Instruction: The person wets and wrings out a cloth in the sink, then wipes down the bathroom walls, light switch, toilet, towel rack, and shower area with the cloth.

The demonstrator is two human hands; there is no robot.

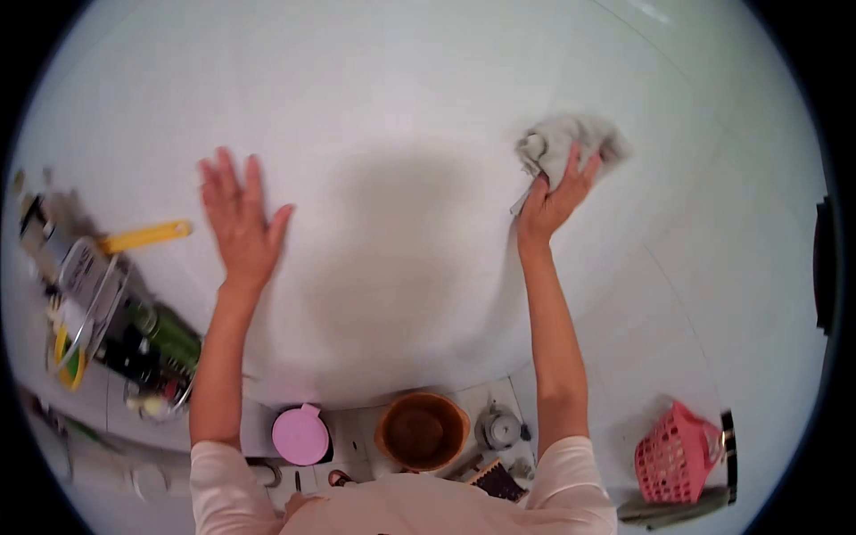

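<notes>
My left hand [239,223] rests on the pale, smooth wall [401,107], palm toward it with the fingers stretched out, and holds nothing. My right hand [557,198] presses a crumpled grey-white cloth [571,138] against the same wall, higher up and to the right. Its fingers lie spread over the cloth, which is bunched beneath them and slightly blurred at its right edge. Both arms reach up and forward, well apart.
On the left, a rack holds bottles, including a green bottle [165,334], and a yellow handle [147,236] sticks out. Below are a pink lid [300,437], a brown bucket [423,432] and a grey metal container [501,430]. A pink basket [673,459] hangs lower right.
</notes>
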